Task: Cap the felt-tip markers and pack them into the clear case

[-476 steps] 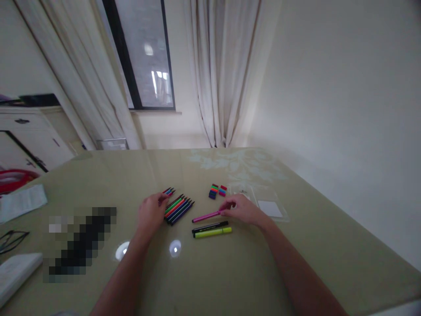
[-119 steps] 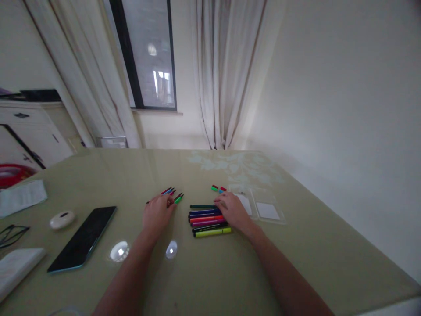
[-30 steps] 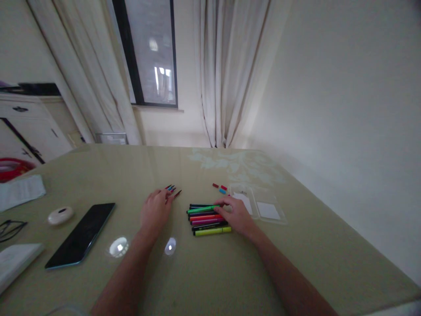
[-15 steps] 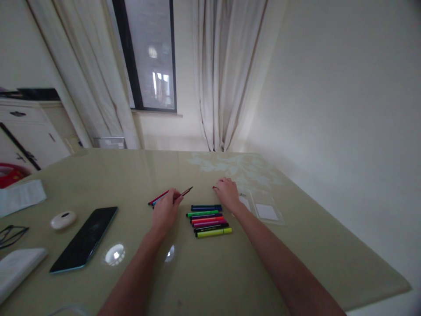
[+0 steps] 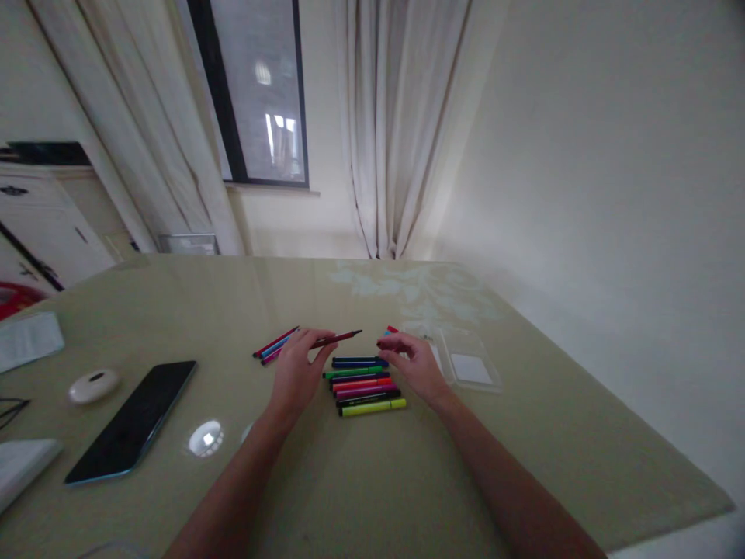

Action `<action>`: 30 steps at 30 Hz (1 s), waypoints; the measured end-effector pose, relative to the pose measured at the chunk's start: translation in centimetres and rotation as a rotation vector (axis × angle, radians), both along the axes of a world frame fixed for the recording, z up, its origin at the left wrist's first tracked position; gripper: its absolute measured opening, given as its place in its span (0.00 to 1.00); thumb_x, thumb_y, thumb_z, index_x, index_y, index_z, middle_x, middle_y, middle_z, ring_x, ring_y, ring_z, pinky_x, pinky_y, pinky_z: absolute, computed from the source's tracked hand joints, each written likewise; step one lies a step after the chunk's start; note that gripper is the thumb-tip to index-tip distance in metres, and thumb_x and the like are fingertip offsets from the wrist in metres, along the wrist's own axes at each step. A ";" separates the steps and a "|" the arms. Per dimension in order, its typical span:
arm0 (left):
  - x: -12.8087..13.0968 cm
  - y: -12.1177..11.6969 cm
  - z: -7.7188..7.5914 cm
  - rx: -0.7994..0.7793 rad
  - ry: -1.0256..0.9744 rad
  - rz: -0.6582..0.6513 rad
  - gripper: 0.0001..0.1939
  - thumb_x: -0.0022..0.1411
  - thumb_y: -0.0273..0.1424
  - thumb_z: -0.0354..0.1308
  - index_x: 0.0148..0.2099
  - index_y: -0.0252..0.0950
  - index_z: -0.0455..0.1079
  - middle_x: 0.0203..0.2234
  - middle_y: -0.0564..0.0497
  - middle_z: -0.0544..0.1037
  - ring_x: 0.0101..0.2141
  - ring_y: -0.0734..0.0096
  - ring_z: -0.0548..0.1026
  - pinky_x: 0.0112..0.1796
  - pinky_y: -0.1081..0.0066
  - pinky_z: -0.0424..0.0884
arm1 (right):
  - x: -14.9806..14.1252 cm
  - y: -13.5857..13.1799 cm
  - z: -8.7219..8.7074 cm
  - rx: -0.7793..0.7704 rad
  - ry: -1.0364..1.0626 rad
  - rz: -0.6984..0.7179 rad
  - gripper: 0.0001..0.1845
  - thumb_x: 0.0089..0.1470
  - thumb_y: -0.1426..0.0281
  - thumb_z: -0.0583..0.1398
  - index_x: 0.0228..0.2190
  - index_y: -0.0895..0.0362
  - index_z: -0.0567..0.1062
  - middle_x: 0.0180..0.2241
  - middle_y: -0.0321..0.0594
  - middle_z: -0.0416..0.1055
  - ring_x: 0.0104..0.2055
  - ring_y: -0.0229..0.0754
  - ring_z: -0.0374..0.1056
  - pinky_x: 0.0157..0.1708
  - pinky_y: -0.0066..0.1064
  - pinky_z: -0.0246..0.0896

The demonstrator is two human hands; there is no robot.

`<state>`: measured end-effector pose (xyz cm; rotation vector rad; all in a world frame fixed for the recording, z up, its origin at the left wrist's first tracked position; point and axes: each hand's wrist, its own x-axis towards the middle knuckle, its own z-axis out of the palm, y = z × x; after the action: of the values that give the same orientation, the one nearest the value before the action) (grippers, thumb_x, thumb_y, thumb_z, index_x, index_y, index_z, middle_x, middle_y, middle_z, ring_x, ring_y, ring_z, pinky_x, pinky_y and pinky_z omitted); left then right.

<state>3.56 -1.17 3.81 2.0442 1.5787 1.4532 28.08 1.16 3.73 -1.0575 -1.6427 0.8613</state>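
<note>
Though near left forearm (image 5: 238,481), phone (image 5: 133,421) apart.

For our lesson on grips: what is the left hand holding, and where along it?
The left hand holds a dark red marker by its rear part, leaving the dark tip free.

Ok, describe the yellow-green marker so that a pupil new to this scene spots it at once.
On the green table, to the right of the smartphone, find the row of markers. The yellow-green marker lies at the end nearest the viewer, next to a black marker. No other in the row is yellow-green.
</note>
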 end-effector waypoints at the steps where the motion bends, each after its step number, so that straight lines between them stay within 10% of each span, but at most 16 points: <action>1: 0.2 -0.2 0.1 0.009 0.010 -0.017 0.07 0.68 0.36 0.59 0.43 0.40 0.76 0.38 0.48 0.81 0.41 0.61 0.78 0.46 0.60 0.73 | 0.1 -0.1 0.1 0.007 -0.002 0.019 0.11 0.52 0.63 0.68 0.38 0.53 0.84 0.38 0.43 0.83 0.42 0.48 0.77 0.47 0.43 0.71; 30: 1.3 -1.1 -0.1 -0.010 0.093 -0.175 0.08 0.69 0.35 0.59 0.44 0.40 0.79 0.36 0.50 0.81 0.39 0.64 0.77 0.42 0.66 0.72 | -0.4 -0.8 1.0 0.208 -0.011 0.064 0.05 0.54 0.67 0.70 0.35 0.50 0.85 0.34 0.39 0.82 0.38 0.45 0.76 0.59 0.47 0.63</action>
<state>4.89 -2.30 3.70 2.2106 1.3950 1.3046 27.70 0.39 4.75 -0.8717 -1.7416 0.7090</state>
